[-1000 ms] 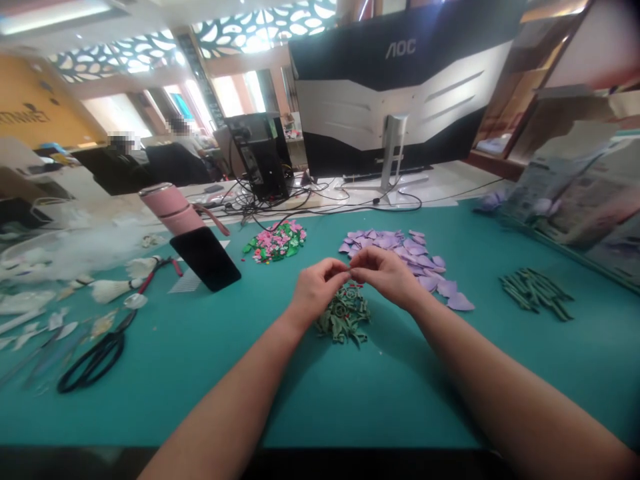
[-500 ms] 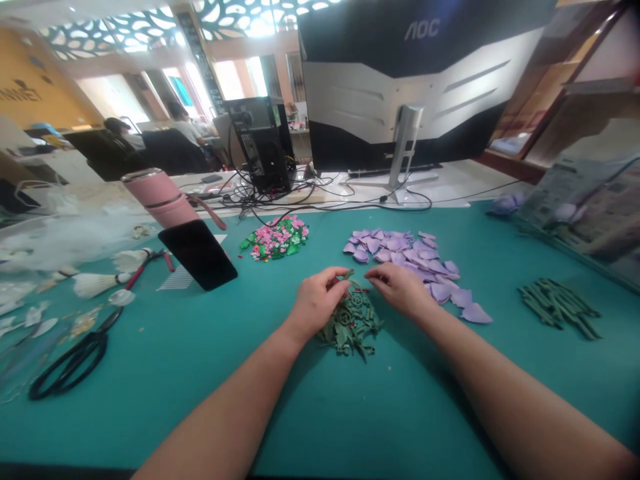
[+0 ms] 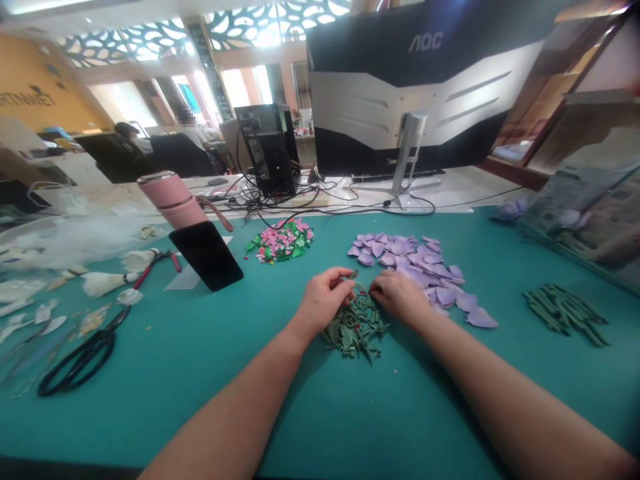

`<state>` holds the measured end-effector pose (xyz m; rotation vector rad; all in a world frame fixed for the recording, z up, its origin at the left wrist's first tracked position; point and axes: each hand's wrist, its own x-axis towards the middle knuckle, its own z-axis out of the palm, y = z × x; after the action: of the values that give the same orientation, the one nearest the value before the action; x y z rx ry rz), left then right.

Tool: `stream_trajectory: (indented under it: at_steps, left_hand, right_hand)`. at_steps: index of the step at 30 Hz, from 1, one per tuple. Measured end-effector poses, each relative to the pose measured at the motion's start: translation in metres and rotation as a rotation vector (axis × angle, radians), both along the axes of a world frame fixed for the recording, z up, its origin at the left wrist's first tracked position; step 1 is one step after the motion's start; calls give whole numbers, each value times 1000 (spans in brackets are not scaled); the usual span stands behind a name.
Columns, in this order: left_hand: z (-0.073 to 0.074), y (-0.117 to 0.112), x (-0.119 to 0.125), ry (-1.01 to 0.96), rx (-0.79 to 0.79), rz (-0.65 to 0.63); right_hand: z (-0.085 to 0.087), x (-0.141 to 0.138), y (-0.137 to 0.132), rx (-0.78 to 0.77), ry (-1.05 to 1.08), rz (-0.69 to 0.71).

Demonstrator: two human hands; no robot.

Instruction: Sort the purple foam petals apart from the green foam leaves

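My left hand (image 3: 327,293) is closed in a pinch on a small green plastic piece (image 3: 354,274), whose tip sticks out above the fingertips. Below it lies a pile of green plastic pieces (image 3: 353,327), some leaf-shaped, some wheel-like, with a few red bits among them. My right hand (image 3: 400,293) is at the upper right edge of that pile, fingers curled together and pointing down. Whatever its fingertips hold, if anything, is hidden. Purple petal-shaped pieces (image 3: 420,260) lie just behind the right hand.
Pink and green flower pieces (image 3: 283,239) lie farther back. Green stick-like pieces (image 3: 565,310) are at the right. A phone (image 3: 207,257) leans against a pink bottle (image 3: 173,199). Black scissors (image 3: 83,360), pliers (image 3: 153,267) and shuttlecocks (image 3: 107,283) lie left. A monitor (image 3: 410,100) stands behind.
My right hand has come down to the pile's edge, and its fingers have curled in. The left hand keeps its pinch on the green piece. The whole view has shifted slightly.
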<state>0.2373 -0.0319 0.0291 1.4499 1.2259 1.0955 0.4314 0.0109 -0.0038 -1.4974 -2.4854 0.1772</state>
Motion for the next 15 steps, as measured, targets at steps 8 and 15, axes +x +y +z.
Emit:
stream_trajectory:
  at_steps: [8, 15]
  left_hand:
    - [2, -1, 0, 65, 20, 49]
    - [-1, -1, 0, 149, 88, 41]
  right_hand:
    - [-1, -4, -1, -52, -7, -67]
    - [10, 2, -3, -106, 215, -141]
